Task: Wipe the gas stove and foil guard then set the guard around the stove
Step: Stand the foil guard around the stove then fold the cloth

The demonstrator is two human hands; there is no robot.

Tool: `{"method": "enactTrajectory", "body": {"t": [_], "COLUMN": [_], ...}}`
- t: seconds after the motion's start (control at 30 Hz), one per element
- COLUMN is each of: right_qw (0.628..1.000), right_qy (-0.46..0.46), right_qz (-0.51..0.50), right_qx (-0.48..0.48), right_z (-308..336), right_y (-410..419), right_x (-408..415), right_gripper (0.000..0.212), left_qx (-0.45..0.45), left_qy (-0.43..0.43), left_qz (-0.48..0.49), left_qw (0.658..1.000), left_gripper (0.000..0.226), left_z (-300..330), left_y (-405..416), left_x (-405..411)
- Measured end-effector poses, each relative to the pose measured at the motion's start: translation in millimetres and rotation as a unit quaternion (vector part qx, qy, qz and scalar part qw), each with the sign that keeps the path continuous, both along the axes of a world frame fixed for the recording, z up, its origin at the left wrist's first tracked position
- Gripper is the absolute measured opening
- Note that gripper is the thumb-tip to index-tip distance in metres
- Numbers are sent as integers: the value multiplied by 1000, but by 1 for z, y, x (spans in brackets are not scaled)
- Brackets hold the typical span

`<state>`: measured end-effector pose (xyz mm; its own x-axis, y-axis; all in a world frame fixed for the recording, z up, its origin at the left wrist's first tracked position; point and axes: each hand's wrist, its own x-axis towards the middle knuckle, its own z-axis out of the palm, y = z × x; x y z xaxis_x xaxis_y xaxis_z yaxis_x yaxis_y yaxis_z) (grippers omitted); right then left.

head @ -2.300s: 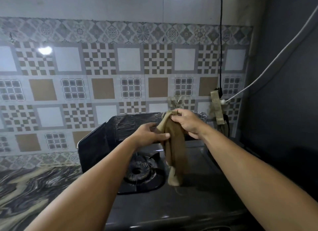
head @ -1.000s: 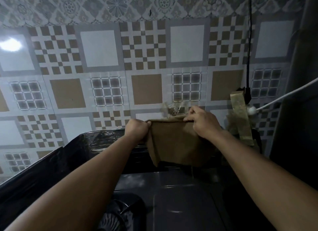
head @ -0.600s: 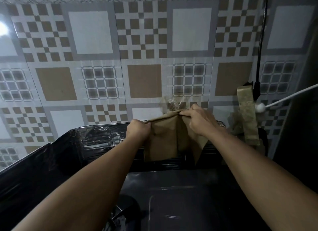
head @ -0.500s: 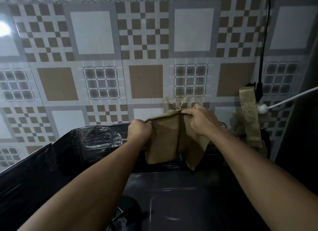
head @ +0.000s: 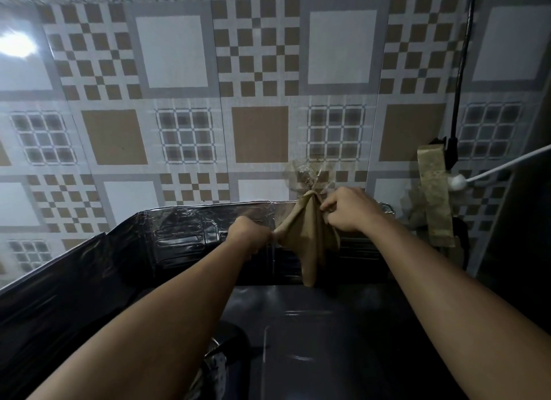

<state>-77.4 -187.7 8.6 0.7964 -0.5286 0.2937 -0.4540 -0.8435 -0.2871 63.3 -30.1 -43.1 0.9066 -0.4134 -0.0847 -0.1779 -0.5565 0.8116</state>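
Note:
A brown cloth (head: 310, 238) hangs bunched over the back of the dark gas stove (head: 328, 340), its top corner up against a clear plastic hook (head: 302, 176) on the tiled wall. My left hand (head: 249, 237) pinches the cloth's left corner. My right hand (head: 348, 210) grips its upper right part near the hook. The foil guard (head: 185, 229) stands behind and to the left of the stove, dark and crinkled. My left forearm partly hides a burner (head: 220, 367) at the bottom.
The patterned tile wall (head: 259, 101) rises directly behind the guard. A black cable (head: 460, 72) runs down to a wall plug at the right, beside a taped brown strip (head: 433, 197) and a white cord (head: 501, 167). A dark surface closes off the right side.
The cloth went from spread wide between both hands to bunched and narrow. My right hand lifted its top corner toward the wall hook, and my left hand dropped lower. The view moved closer to the wall.

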Motion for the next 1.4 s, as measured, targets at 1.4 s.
{"method": "enactTrajectory", "body": {"t": [1.4], "right_qw": [934], "right_qy": [91], "right_qz": [335], "right_qx": [85], "right_z": [-5], "right_y": [272], "right_x": [213], "right_gripper": [20], "left_qx": [68], "left_qy": [119], "left_qz": [-136], "left_qw": [981], "left_gripper": [81], "left_z": [51], "left_y": [305], "left_x": [56]}}
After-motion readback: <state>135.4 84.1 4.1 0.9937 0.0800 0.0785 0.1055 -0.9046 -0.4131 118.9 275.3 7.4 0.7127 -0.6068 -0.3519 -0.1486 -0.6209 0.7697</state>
